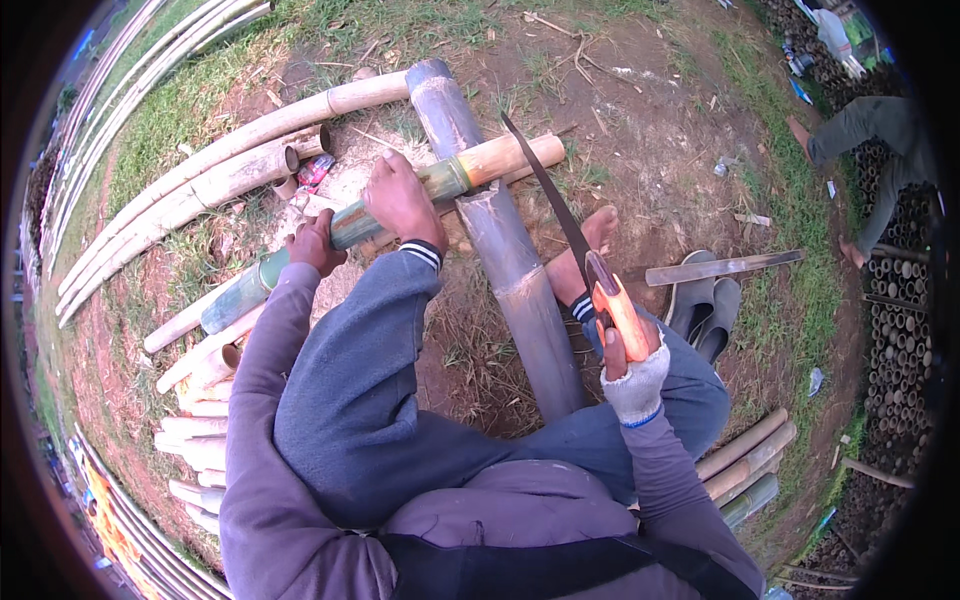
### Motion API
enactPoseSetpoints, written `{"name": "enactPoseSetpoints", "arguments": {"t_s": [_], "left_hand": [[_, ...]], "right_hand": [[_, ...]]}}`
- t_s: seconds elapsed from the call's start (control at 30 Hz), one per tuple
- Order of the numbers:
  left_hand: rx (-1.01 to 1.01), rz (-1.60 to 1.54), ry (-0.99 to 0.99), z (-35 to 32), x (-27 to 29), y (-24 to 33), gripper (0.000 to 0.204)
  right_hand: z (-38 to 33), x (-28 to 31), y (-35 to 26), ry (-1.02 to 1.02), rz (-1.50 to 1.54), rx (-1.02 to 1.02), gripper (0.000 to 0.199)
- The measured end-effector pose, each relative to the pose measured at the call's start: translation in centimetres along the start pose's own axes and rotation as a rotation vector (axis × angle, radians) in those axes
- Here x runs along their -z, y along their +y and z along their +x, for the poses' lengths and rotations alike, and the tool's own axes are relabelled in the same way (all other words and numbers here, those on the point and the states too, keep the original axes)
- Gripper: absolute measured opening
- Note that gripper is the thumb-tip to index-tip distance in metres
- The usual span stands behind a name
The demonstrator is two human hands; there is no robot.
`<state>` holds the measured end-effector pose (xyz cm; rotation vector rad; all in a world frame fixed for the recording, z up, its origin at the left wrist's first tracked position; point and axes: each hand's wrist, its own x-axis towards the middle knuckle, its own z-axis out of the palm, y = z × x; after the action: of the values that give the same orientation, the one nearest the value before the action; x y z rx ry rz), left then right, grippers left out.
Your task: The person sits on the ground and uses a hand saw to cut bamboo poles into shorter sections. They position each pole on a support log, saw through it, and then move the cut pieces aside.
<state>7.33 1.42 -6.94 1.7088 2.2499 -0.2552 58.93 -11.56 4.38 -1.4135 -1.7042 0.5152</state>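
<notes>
My left hand (316, 245) grips a green bamboo pole (353, 226) that slants up to the right, its pale end (512, 158) reaching past a thick grey bamboo log (520, 285). My bare left foot (402, 200) presses on the same pole just beyond that hand. In a white fingerless glove, my right hand (636, 368) is closed around the orange wooden handle of a handsaw (560, 208). The dark blade points up and away, crossing in front of the pole's pale end; I cannot tell whether it touches. My other foot (600, 232) is beside the log.
Long bamboo poles (250, 128) lie at the left, with cut lengths (205, 440) below. Grey shoes (708, 310) and a split bamboo strip (725, 267) lie at the right. Farther right are another person's legs (885, 150) and stacked bamboo pieces (900, 340).
</notes>
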Motion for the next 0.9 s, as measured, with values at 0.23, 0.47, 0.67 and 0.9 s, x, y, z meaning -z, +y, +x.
{"name": "enactPoseSetpoints", "arguments": {"t_s": [0.23,0.47,0.67,0.9], "left_hand": [[-0.041,0.008,0.02,1.2,-0.5,0.6,0.084],[-0.022,-0.009,0.029,-0.3,0.3,0.8,0.08],[-0.005,0.015,0.03,-0.5,0.0,1.0,0.081],[-0.015,-0.012,0.028,-1.0,0.7,0.6,0.08]], "right_hand": [[9.5,-7.3,2.7,0.128,0.042,0.059,0.022],[9.2,-9.1,4.0,0.079,-0.036,0.008,0.026],[9.3,-9.1,3.8,0.109,-0.012,0.03,0.023],[9.4,-9.2,3.3,0.07,0.067,0.024,0.019]]}}
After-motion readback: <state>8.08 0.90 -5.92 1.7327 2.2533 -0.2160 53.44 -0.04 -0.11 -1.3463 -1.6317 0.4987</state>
